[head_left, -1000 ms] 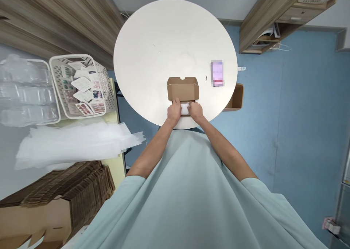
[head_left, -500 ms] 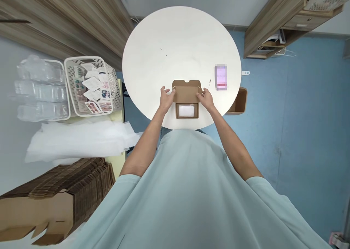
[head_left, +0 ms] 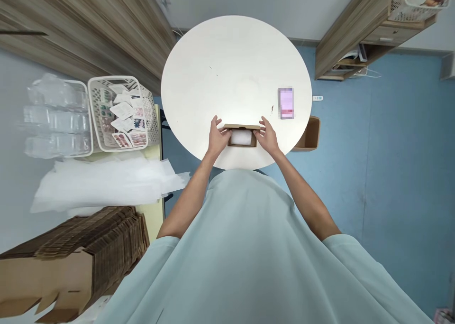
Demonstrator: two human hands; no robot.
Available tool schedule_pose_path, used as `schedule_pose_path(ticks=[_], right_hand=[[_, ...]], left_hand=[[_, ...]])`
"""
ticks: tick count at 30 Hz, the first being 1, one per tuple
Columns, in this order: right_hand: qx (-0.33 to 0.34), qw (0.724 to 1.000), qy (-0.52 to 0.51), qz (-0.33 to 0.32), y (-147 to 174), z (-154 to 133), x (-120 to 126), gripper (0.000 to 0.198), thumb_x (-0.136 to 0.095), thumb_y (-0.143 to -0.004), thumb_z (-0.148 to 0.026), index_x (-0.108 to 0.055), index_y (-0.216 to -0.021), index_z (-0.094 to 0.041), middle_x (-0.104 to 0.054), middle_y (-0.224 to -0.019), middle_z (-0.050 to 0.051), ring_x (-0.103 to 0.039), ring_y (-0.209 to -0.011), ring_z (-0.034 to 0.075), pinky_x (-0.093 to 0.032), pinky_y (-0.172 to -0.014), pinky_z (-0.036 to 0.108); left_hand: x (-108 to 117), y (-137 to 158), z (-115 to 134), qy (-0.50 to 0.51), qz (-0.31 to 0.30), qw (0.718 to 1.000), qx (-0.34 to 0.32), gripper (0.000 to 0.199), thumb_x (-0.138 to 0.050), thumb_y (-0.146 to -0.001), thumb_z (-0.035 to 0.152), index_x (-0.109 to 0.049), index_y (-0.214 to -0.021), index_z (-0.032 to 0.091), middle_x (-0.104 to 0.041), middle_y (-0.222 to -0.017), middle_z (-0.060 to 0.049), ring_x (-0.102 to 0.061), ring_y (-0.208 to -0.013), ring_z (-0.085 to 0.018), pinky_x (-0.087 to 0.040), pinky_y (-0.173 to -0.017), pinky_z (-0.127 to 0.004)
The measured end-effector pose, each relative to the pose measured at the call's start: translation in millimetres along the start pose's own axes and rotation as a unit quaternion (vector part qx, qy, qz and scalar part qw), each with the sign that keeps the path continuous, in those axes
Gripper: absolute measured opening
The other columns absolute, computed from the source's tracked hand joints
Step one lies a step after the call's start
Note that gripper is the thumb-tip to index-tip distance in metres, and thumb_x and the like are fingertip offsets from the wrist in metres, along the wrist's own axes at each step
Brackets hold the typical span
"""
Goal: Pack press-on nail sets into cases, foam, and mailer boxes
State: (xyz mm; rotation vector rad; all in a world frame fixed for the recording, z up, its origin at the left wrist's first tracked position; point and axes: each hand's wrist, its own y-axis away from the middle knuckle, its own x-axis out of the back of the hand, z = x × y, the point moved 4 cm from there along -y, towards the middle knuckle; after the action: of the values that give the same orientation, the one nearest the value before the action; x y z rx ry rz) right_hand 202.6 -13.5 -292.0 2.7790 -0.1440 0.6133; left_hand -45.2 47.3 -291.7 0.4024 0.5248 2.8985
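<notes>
A small brown cardboard box (head_left: 242, 126) sits near the front edge of the round white table (head_left: 227, 53), its lid raised and seen almost edge-on. Inside lies a white wrapped bundle (head_left: 241, 137). At the box's left end, my left hand (head_left: 217, 138) has its thumb and fingers closed on the lid's corner area. My right hand (head_left: 266, 136) grips the opposite end in the same way. The fingertips behind the lid are partly hidden.
A phone with a blurred screen (head_left: 286, 103) lies on the table's right. To the left are a white basket of small packets (head_left: 122, 110), clear plastic containers (head_left: 57, 117), white foam sheets (head_left: 106, 181) and stacked flat cardboard boxes (head_left: 78, 262). An open brown bin (head_left: 309, 134) stands on the floor.
The lid, which lay tilted back with its inner face showing, has swung up toward me. Both hands have moved slightly nearer the box, thumbs now at its ends.
</notes>
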Motion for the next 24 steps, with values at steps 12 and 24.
schedule_pose_path(ticks=[12, 24], right_hand=[[-0.021, 0.999, 0.025, -0.025, 45, 4, -19, 0.074, -0.053, -0.109, -0.048, -0.033, -0.174, -0.022, -0.050, -0.163, 0.022, -0.064, -0.140, 0.031, -0.058, -0.118, 0.049], [0.004, 0.989, 0.136, -0.057, 55, -6, -12, 0.067, -0.051, -0.102, -0.022, -0.042, -0.168, -0.021, -0.053, -0.161, 0.020, -0.058, -0.145, 0.033, -0.056, -0.117, 0.054]], left_hand=[[-9, 39, -15, -0.053, -0.030, 0.998, -0.024, 0.094, -0.074, -0.089, 0.022, -0.030, -0.172, 0.020, -0.051, -0.167, -0.020, -0.061, -0.146, -0.032, -0.050, -0.125, -0.050], [-1, 54, -9, -0.123, -0.049, 0.991, -0.016, 0.074, -0.069, -0.092, 0.022, -0.046, -0.163, 0.020, -0.055, -0.165, -0.019, -0.058, -0.149, -0.032, -0.054, -0.120, -0.049]])
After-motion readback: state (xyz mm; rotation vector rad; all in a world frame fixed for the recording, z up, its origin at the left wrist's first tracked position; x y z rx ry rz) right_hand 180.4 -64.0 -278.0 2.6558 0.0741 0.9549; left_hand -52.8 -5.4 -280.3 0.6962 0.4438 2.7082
